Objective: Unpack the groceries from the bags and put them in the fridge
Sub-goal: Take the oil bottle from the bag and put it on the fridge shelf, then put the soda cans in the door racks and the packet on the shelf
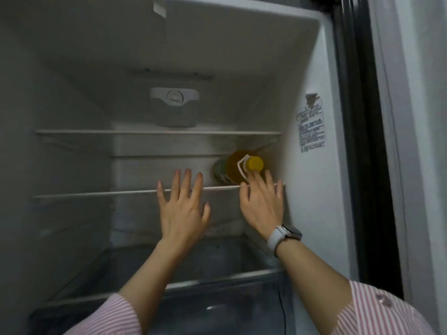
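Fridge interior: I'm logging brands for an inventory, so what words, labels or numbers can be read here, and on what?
None can be read.
Sticker on the fridge's right inner wall: printed lines, too blurred to read.
Bottle lying on the middle shelf: label blurred, no brand legible.
Small tag on the fridge ceiling: blank or unreadable.

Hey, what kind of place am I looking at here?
Inside an open fridge, probably in a home kitchen: glass shelves, a temperature dial on the back wall, and a yellow-capped bottle lying by the right hand.
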